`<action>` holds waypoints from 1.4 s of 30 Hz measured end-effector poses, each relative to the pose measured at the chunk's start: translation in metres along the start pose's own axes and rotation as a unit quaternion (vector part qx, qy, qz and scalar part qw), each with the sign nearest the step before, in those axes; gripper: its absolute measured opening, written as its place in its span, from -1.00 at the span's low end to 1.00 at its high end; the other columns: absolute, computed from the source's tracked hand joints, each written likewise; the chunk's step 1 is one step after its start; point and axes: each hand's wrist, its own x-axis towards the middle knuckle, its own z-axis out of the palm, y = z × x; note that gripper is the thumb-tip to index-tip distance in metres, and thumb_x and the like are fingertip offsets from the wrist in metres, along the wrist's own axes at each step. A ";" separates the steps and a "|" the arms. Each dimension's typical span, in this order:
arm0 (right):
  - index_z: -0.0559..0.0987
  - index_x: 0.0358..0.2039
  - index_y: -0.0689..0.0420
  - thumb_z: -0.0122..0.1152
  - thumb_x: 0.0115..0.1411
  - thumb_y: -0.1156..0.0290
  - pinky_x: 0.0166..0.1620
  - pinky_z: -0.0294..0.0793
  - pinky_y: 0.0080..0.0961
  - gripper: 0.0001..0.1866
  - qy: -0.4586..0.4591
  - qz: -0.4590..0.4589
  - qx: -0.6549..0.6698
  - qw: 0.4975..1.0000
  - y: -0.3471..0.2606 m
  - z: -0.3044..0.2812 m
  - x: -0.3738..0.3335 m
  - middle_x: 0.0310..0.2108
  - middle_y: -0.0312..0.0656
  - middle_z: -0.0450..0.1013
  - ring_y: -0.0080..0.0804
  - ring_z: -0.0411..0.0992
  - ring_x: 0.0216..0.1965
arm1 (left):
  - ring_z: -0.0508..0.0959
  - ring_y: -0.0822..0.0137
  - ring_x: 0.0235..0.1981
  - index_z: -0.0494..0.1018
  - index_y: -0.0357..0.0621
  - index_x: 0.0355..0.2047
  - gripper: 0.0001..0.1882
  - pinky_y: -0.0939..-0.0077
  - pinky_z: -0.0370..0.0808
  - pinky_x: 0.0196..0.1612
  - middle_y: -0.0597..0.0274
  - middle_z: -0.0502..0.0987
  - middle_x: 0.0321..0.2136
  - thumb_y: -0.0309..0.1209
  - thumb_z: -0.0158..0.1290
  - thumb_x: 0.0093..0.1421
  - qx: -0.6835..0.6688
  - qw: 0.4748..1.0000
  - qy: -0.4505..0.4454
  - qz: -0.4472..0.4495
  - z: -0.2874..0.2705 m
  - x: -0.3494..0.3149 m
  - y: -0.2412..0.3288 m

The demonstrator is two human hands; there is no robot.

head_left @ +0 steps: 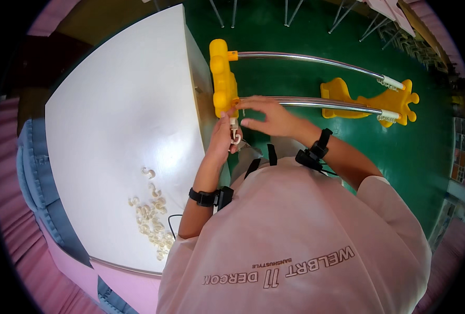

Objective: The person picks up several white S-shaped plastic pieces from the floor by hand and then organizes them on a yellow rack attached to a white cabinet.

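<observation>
My left hand (pixel 223 137) is closed around a white plastic hook (pixel 236 137), just below the near end of a yellow plastic end piece (pixel 220 94). My left fingertips reach up to the yellow plastic. To its right, my right hand (pixel 266 116) has its fingers stretched apart, with a fingertip at the spot where the lower chrome rod (pixel 316 103) meets the yellow piece. My fingers partly hide that joint. An upper chrome rod (pixel 306 59) runs from the same piece to a second yellow end piece (pixel 389 102) at the right.
Beside my left arm stands a white table (pixel 122 115), with a pile of small white plastic hooks (pixel 151 222) near its front. White sleeves with several hooks (pixel 390 83) sit at the rods' far ends. Metal-legged furniture (pixel 379 13) stands at the back on the green floor (pixel 279 31).
</observation>
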 end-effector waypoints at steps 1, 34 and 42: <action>0.57 -0.13 0.18 0.24 0.14 0.32 0.00 0.40 -0.33 -0.69 -0.023 -0.056 -0.022 0.998 -0.003 -0.002 -0.002 -0.18 -0.06 0.52 -0.11 0.47 -0.13 | 0.20 0.56 -0.85 0.27 -0.06 0.07 -0.39 0.69 0.11 -0.82 0.33 0.35 -0.67 0.15 -0.44 0.36 -0.004 0.999 -0.013 -0.034 0.008 0.000 0.002; 0.64 -0.16 0.08 0.31 0.08 0.35 -0.32 0.52 -0.48 -0.71 0.016 0.245 0.038 0.969 0.082 0.004 0.001 -0.43 -0.10 0.57 -0.41 0.54 -0.44 | 0.58 0.02 -0.51 0.47 -0.16 -0.34 -0.75 0.17 0.49 -0.45 0.08 0.56 -0.58 -0.23 0.10 0.16 0.567 0.745 0.168 0.309 0.016 0.085 -0.070; 0.60 -0.18 0.12 0.28 0.05 0.36 -0.19 0.48 -0.32 -0.71 0.013 0.057 -0.300 0.952 0.068 0.011 0.004 -0.29 -0.19 0.42 -0.12 0.44 -0.24 | 0.61 0.10 -0.49 0.49 -0.23 -0.37 -0.87 0.28 0.50 -0.44 0.06 0.58 -0.54 -0.41 0.09 0.16 0.390 0.829 0.195 0.349 0.012 0.096 -0.097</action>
